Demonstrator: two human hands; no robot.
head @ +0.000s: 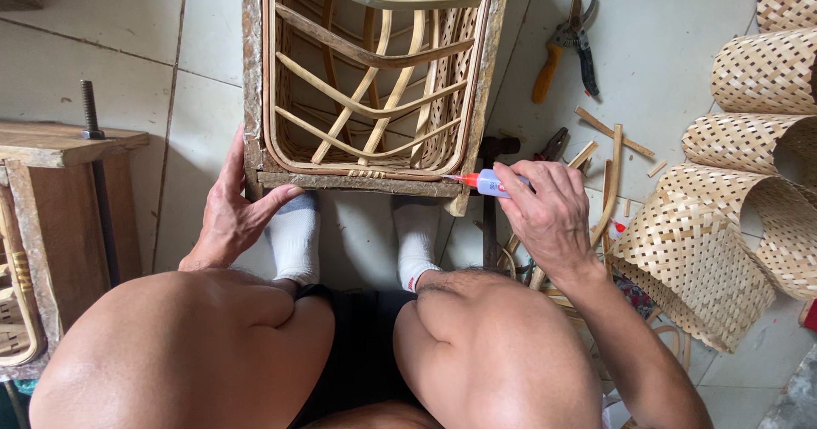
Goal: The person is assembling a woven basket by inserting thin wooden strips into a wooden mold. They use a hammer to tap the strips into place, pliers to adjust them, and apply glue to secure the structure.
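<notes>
Two hands work a stiff, likely light frame (371,80) on the floor: the left hand (234,212) clamps its near-left corner, the safest hold, while the right hand (549,216) pinches a small glue bottle (487,182) at its rim.

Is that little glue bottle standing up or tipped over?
Tipped sideways. The right hand holds the glue bottle lying almost flat, its red tip pointing left onto the corner of the wooden frame.
</notes>
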